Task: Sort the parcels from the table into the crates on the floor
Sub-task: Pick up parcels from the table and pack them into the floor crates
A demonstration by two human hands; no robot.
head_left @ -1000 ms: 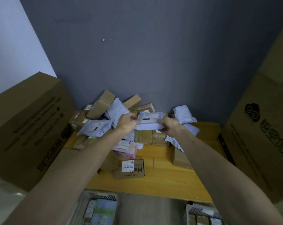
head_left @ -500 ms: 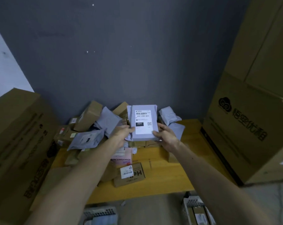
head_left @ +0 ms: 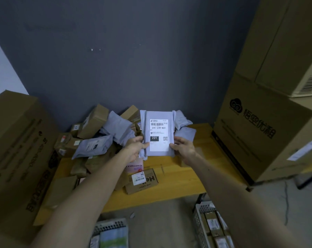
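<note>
Both hands up: left hand (head_left: pixel 135 149) and right hand (head_left: pixel 183 148) pinch the grey parcel (head_left: pixel 159 133) upright above the table (head_left: pixel 178 178), label readable. Fingers behind it are hidden; both crates (head_left: pixel 205 219) are cropped below.

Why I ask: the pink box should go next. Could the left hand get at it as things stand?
Probably not yet. The left hand grips the grey mailer together with the right hand, and its own forearm partly covers the pink box. Freed, it looks close enough.
</note>
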